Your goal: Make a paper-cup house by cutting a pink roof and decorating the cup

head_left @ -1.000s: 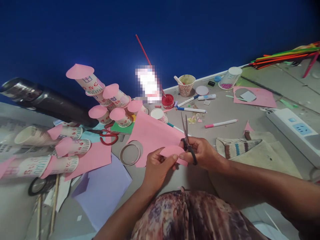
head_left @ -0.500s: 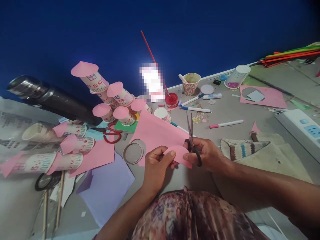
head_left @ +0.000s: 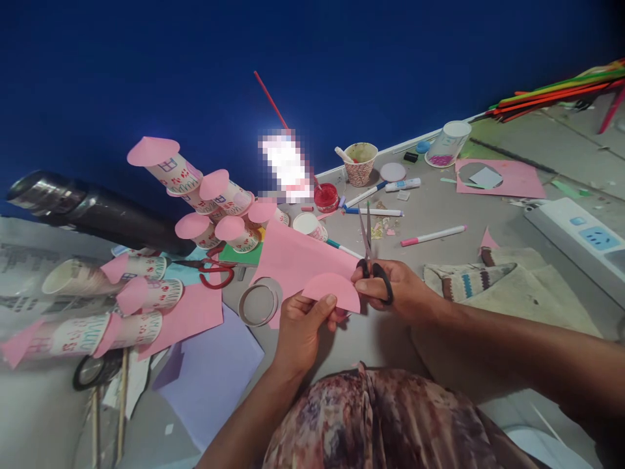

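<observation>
Paper half-circle (head_left: 338, 285): in the left hand (head_left: 300, 326), with the right hand (head_left: 395, 286) at its right edge.
Scissors (head_left: 368, 256): in the right hand, their blades directed away from the body.
Paper sheet (head_left: 293, 257): on the table (head_left: 390, 345), behind the left hand.
Cup tower (head_left: 168, 166): at the left, just right of the thermos flask (head_left: 107, 215).
Paint jar (head_left: 326, 197): behind the sheet, left of the paper cup (head_left: 360, 173).
Glove (head_left: 466, 281): right of the right hand, left of the power strip (head_left: 576, 225).

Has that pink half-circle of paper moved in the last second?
Yes: the pink paper half-circle has shifted slightly left, judged against the purple paper sheet.
</observation>
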`<move>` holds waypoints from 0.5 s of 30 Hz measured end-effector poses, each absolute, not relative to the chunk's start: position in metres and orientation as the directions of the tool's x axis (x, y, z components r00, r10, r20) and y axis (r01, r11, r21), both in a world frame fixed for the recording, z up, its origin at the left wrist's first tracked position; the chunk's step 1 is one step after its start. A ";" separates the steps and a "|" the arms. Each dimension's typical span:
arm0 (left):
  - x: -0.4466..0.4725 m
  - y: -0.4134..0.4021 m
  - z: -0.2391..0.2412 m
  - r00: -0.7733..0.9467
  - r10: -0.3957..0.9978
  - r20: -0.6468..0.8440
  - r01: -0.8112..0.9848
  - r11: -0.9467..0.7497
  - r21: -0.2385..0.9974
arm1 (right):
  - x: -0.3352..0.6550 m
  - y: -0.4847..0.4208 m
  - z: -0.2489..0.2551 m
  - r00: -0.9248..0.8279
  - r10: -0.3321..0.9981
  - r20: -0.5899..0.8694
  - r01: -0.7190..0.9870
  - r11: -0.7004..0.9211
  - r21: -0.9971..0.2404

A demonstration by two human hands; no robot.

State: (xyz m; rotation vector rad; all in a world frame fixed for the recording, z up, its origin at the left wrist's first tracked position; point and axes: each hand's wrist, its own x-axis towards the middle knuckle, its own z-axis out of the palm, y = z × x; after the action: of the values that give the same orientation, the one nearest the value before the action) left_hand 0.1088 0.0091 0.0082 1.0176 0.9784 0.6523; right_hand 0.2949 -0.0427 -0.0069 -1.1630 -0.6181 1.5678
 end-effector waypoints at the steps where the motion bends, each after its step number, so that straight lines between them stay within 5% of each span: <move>1: 0.108 0.009 0.008 0.435 0.829 -0.353 -0.024 0.402 0.915 | 0.295 -0.043 -0.008 -0.003 0.933 -0.360 -0.436 -0.325 -0.839; 9: 0.106 0.005 0.008 0.377 0.885 -0.274 0.045 0.278 0.960 | 0.291 -0.044 0.009 -0.043 0.924 -0.380 -0.370 -0.368 -0.853; 15: 0.110 0.002 0.005 0.402 0.841 -0.361 -0.006 0.397 0.918 | 0.292 -0.045 0.009 -0.051 0.928 -0.368 -0.253 -0.369 -0.894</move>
State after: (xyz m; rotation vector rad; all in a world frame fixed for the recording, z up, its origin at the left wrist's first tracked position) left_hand 0.1097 0.0017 0.0050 1.0202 1.0142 0.6732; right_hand 0.2922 -0.0455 0.0088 -1.2717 -0.8068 1.5943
